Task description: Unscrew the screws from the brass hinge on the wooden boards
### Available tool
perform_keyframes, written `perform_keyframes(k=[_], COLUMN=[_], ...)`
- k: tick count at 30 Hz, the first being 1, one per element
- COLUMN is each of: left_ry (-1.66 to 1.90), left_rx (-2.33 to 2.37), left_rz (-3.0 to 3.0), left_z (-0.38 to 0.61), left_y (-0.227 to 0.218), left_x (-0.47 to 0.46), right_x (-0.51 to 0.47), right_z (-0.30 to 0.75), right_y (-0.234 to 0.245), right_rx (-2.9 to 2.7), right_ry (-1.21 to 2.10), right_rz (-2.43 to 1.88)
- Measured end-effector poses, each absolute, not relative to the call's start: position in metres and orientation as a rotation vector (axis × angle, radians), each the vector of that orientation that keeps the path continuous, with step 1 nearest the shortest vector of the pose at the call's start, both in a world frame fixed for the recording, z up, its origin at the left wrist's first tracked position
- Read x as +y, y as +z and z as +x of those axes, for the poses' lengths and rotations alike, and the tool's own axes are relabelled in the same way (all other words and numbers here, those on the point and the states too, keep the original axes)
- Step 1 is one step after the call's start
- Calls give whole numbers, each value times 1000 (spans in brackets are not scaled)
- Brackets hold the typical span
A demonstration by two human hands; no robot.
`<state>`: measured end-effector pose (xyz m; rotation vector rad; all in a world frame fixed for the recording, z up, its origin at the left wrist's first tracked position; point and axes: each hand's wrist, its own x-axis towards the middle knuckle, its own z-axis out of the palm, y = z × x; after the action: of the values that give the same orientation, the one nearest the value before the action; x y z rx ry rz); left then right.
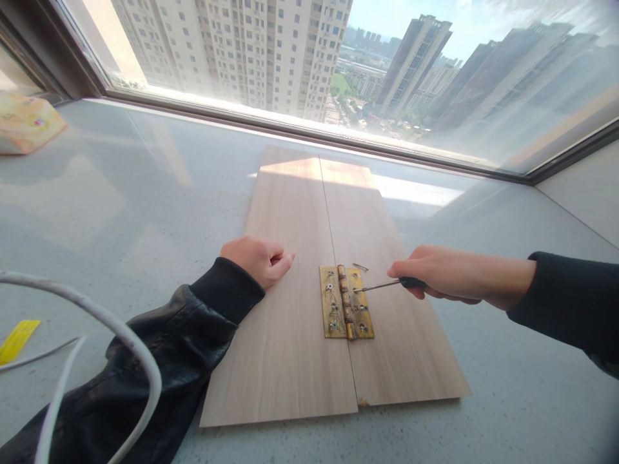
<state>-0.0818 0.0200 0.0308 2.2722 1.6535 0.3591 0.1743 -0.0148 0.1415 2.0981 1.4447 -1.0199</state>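
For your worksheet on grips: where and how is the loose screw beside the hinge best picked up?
Probably pinch the screw across its thin shaft, coming straight down from above. It lies flat on the board, just beyond the hinge and the screwdriver, so only its top and sides are open.

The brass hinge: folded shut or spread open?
Spread open. The hinge lies flat, one leaf on each board, pin over the seam; the right hand sets a screwdriver on its right leaf.
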Motion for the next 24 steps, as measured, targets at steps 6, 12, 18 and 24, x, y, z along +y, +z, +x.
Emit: perform_keyframes(k=[6,12,18,24], left_ry=[355,355,364,373], left_rx=[1655,1657,1662,1646], left_rz=[2286,2288,2277,2283], left_z=[-83,-82,-81,-83], left_y=[30,30,33,29], left_x=[20,20,19,20], right_x=[-20,-22,-30,-26], right_z=[173,186,170,169], right_y=[145,150,151,145], right_rx=[2054,2403,2329,1841], right_ry=[-451,-19,-302,-753], right_rz=[1618,947,1439,2026])
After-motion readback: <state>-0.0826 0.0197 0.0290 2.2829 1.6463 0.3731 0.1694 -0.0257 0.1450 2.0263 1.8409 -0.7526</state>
